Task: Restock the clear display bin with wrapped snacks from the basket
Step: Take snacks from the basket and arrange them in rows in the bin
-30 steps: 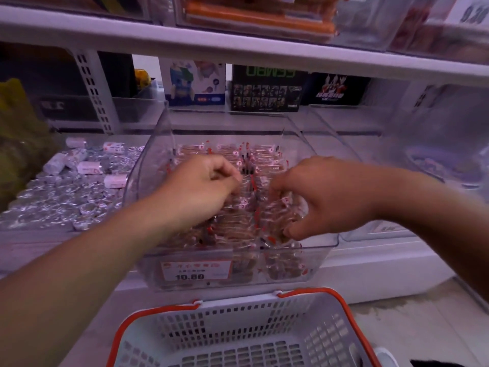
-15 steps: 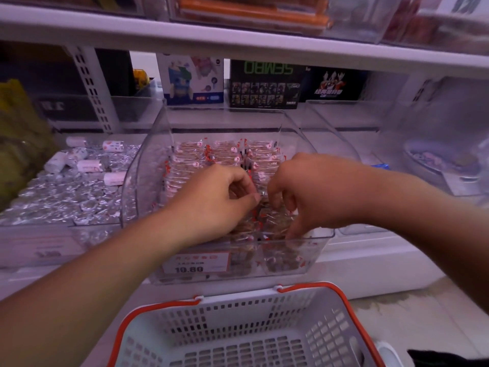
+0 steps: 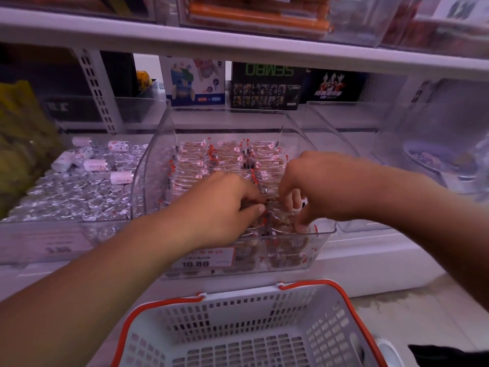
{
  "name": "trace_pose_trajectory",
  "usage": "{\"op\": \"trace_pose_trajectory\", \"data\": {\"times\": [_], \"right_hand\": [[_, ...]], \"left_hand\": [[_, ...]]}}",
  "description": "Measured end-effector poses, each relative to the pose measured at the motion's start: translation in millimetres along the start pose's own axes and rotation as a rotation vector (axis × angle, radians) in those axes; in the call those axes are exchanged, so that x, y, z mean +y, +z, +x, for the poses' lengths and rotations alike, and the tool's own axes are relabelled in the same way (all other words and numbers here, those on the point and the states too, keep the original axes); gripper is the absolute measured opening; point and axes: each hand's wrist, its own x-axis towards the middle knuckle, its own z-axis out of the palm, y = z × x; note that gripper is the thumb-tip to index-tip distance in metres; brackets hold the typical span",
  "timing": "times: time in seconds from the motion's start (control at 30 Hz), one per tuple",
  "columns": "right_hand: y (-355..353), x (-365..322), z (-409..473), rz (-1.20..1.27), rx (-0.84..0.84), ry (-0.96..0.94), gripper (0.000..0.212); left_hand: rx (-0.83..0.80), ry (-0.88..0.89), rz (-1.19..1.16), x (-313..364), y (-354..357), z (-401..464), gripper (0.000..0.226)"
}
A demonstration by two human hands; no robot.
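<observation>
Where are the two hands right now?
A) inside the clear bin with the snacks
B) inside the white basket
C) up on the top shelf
A: the left hand and right hand are both down among the wrapped snacks in the clear bin.

Both hands draw together toward the clear bin's (image 3: 328, 231) front edge; left hand (image 3: 225, 205) and right hand (image 3: 317, 186) nearly touch.

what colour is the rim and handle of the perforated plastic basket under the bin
Orange-red, on a white perforated plastic basket; the head view shows it clearly.
</observation>
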Motion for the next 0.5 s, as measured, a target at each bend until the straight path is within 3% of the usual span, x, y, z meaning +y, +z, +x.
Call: {"op": "trace_pose_trajectory", "data": {"times": [0.1,0.23,0.3,0.4,0.5], "right_hand": [[-0.6,0.1,-1.8,0.029,0.043,-0.013,0.020],[4.4,-11.1,-13.4,0.102,0.254,-0.089,0.013],[12.0,-19.6,-22.9,0.132,0.314,-0.118,0.012],[24.9,-31.3,-43.1,0.177,0.274,-0.124,0.011],[31.0,-37.8,-57.9,0.148,0.238,-0.104,0.027]], "left_hand": [[0.026,0.016,-0.010,0.8,-5.3,-3.1,0.021],[0.192,0.052,-0.011,1.4,-21.5,-16.0,0.010],[0.230,0.075,0.013,0.0,-30.9,-28.0,0.016],[0.109,0.074,0.067,0.4,-36.8,-48.8,0.027],[-0.055,-0.010,0.126,-2.0,-36.7,-65.6,0.028]]}}
